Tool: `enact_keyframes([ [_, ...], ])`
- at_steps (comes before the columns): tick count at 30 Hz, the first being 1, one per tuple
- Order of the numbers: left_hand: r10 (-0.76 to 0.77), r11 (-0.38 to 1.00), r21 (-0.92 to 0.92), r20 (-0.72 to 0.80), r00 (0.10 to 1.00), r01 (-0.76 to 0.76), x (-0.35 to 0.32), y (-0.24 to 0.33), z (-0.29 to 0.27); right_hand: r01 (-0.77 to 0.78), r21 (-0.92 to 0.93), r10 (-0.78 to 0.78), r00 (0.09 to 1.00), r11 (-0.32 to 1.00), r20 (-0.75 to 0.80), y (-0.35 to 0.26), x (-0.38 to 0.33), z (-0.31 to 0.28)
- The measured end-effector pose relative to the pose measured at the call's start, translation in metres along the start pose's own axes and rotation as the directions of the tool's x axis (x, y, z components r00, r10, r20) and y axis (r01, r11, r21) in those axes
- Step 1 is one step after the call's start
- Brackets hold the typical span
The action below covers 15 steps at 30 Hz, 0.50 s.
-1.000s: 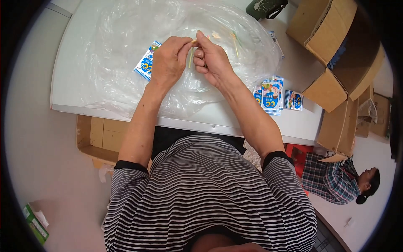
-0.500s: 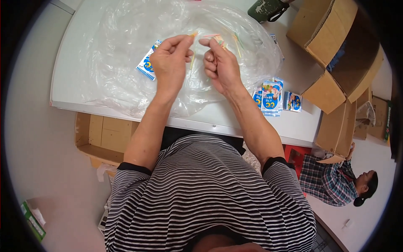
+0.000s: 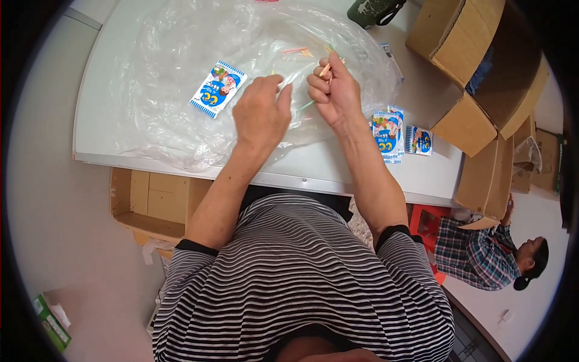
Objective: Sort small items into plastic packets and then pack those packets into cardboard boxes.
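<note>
Over a crumpled clear plastic bag (image 3: 181, 36) on the white table, my left hand (image 3: 262, 114) shows its back, with thumb and forefinger apart and nothing visible between them. My right hand (image 3: 339, 90) has its fingers curled around thin coloured sticks (image 3: 325, 69); a pale orange end pokes out by the thumb, and a green one shows below the fingers. A pink stick (image 3: 295, 50) lies on the plastic beyond the hands, beside a small yellowish piece. Left of my left hand, a blue and white printed packet (image 3: 218, 88) lies flat on the bag.
More blue and white packets (image 3: 386, 134) lie right of my right forearm. Open cardboard boxes (image 3: 458, 48) stand at the right, a dark green flask (image 3: 373, 12) at the back. Below the table's front edge is a cardboard box (image 3: 151, 202). A person (image 3: 482, 256) in plaid sits at lower right.
My hands, close together before, have moved apart. The left came nearer me and its fingers opened from a pinch on a small yellow-orange piece; the right shifted right and curled around the sticks.
</note>
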<state>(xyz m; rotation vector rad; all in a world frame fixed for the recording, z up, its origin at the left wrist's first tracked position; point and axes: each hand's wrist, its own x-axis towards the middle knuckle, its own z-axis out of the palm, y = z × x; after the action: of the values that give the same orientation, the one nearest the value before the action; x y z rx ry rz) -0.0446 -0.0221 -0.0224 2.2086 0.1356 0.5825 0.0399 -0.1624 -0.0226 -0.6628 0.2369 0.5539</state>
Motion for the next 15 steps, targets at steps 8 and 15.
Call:
enact_keyframes([
  [8, -0.143, 0.894, 0.447, 0.203, 0.969, 0.038, 0.005, -0.023, -0.006, -0.024, 0.002, 0.024, 0.999, 1.0, 0.025, -0.007, -0.004, -0.005],
  [15, -0.093, 0.905, 0.424, 0.245, 0.965, -0.021, 0.014, -0.03, -0.008, -0.038, 0.038, 0.035, 0.997, 0.999, 0.069, -0.007, -0.004, -0.009],
])
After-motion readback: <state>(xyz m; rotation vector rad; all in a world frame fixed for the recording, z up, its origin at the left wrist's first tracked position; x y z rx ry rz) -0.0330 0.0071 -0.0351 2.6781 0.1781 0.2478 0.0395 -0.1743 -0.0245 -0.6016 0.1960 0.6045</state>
